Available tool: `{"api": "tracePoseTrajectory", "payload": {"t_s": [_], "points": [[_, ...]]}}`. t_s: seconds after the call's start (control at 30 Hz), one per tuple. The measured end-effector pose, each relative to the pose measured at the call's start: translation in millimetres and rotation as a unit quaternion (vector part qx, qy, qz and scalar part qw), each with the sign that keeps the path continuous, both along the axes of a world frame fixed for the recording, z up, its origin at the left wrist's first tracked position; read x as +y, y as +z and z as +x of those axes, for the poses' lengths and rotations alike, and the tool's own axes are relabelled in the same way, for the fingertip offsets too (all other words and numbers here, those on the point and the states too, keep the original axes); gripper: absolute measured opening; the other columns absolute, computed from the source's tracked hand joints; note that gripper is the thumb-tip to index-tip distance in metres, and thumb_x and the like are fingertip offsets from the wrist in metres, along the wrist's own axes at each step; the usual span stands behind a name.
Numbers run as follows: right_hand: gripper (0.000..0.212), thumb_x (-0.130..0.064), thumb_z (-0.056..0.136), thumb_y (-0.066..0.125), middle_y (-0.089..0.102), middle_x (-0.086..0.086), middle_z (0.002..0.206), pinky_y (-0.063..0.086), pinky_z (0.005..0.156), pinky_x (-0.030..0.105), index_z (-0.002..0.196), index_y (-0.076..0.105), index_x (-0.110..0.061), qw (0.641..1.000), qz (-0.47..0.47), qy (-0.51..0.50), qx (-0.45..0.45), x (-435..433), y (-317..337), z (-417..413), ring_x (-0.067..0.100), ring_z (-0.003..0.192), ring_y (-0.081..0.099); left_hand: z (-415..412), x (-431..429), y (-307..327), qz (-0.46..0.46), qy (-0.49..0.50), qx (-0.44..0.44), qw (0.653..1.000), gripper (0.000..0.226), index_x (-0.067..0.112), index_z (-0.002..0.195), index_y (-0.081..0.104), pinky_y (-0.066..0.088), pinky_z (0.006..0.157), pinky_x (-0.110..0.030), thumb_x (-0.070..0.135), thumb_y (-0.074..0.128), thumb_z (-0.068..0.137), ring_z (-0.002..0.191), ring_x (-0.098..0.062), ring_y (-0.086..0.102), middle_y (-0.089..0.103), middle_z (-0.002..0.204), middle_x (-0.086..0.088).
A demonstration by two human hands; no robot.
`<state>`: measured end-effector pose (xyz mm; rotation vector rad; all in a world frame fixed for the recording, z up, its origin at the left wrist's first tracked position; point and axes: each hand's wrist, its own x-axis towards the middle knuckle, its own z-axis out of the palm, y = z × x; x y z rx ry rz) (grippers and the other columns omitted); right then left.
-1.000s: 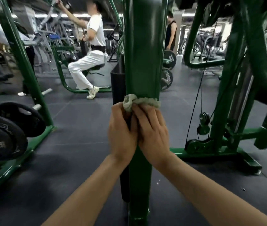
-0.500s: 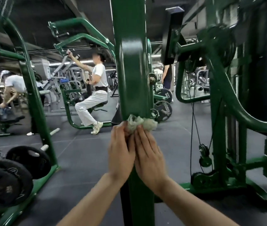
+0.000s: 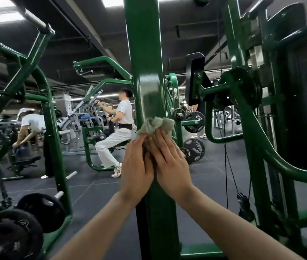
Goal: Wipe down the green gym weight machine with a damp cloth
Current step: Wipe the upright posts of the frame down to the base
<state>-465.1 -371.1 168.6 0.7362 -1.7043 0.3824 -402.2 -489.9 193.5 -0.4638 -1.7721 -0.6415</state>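
A thick green upright post (image 3: 146, 76) of the weight machine rises straight in front of me. A crumpled grey-green cloth (image 3: 156, 125) is wrapped against the post at mid height. My left hand (image 3: 136, 166) and my right hand (image 3: 171, 162) lie side by side with straight fingers, pressing the cloth to the post from both sides. The fingertips disappear into the cloth folds. The part of the cloth under my palms is hidden.
More green frame and a black pad (image 3: 296, 102) stand close on the right, with a cable and pulley (image 3: 242, 199). Black weight plates (image 3: 23, 222) hang low left. A person in white (image 3: 119, 132) sits at a machine behind; another person (image 3: 29, 128) bends at far left.
Both hands have slid the cloth upward along the post, and my view has tilted up with them. The seated person behind has pulled the arms down.
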Motion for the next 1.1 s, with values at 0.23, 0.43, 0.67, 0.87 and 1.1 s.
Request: {"api": "tracePoseTrajectory", "payload": {"t_s": [0.23, 0.43, 0.67, 0.87, 1.1], "points": [[0.065, -0.021, 0.104, 0.052, 0.02, 0.022, 0.168, 0.024, 0.126, 0.051, 0.158, 0.027, 0.005, 0.995, 0.091, -0.019, 0.046, 7.0, -14.9, 5.6, 0.033, 0.159, 0.013, 9.3, -8.0, -36.9, 0.013, 0.011, -0.033, 0.999, 0.059, 0.011, 0.15, 0.046, 0.044, 0.113, -0.032, -0.001, 0.061, 0.094, 0.133, -0.016, 0.05, 0.053, 0.143, -0.003], [0.061, -0.021, 0.106, 0.044, 0.019, 0.021, 0.169, 0.01, 0.13, 0.045, 0.16, 0.026, 0.001, 0.996, 0.035, -0.051, 0.067, 2.0, 94.1, -3.8, 0.033, 0.159, 0.012, 5.4, -14.3, -5.3, 0.133, 0.009, -0.038, 0.99, 0.053, 0.017, 0.135, 0.054, 0.046, 0.099, -0.034, 0.005, 0.056, 0.084, 0.118, -0.018, 0.054, 0.056, 0.122, 0.005], [0.066, 0.003, 0.09, 0.053, 0.031, 0.017, 0.166, 0.023, 0.127, 0.051, 0.155, 0.046, -0.011, 0.994, 0.088, 0.003, 0.066, -1.1, 4.5, -2.1, 0.037, 0.156, 0.021, 4.5, -21.7, -46.5, 0.286, -0.189, -0.284, 0.896, 0.061, 0.022, 0.108, 0.07, 0.049, 0.071, -0.033, -0.006, 0.043, 0.061, 0.087, -0.019, 0.063, 0.071, 0.096, -0.005], [0.077, 0.002, 0.088, 0.06, 0.021, 0.021, 0.168, 0.021, 0.127, 0.053, 0.159, 0.033, -0.004, 0.993, 0.119, 0.012, 0.017, 9.7, -64.4, 8.1, 0.036, 0.158, 0.013, 17.8, -16.6, -32.7, 0.303, -0.21, -0.327, 0.87, 0.046, 0.006, 0.097, 0.061, 0.048, 0.058, -0.016, -0.025, 0.037, 0.072, 0.072, -0.012, 0.057, 0.061, 0.078, -0.002], [0.073, -0.008, 0.092, 0.055, 0.017, 0.018, 0.17, 0.019, 0.127, 0.051, 0.16, 0.031, -0.005, 0.997, 0.067, 0.027, -0.007, 7.4, 14.4, 6.6, 0.032, 0.159, 0.009, 13.7, 1.9, 6.1, 0.273, -0.059, -0.275, 0.92, 0.01, 0.025, 0.1, 0.066, 0.052, 0.073, -0.037, 0.028, 0.058, 0.094, 0.089, -0.017, 0.066, 0.071, 0.093, 0.006]]}}
